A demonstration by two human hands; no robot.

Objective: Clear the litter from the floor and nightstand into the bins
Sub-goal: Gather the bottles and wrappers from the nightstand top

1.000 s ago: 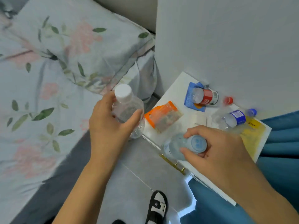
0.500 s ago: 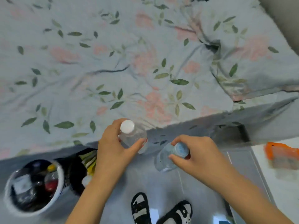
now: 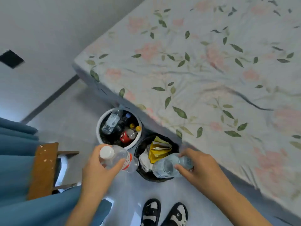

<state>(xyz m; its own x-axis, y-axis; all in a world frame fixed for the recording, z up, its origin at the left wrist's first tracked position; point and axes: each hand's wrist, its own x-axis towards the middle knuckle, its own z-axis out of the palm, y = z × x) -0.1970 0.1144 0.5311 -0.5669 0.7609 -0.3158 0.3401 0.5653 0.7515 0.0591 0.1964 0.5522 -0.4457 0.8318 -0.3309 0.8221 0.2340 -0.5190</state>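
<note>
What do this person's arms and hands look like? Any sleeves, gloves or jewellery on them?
Both forearms are bare right up to the bottom edge of the picture: no sleeves show. The left hand and the right hand wear no gloves, and no ring, watch or bracelet can be seen on the fingers or wrists. The only clothing in view is a pair of black-and-white sandals on the feet.

bedsheet (image 3: 203, 66): pale, pink flowers, green leaves | far bin (image 3: 98, 128): white rim | near bin (image 3: 138, 148): black (yellow and white litter inside) | curtain (image 3: 14, 144): blue | sandals (image 3: 164, 214): black-and-white | left bottle (image 3: 117, 158): clear, white cap, red label
</note>
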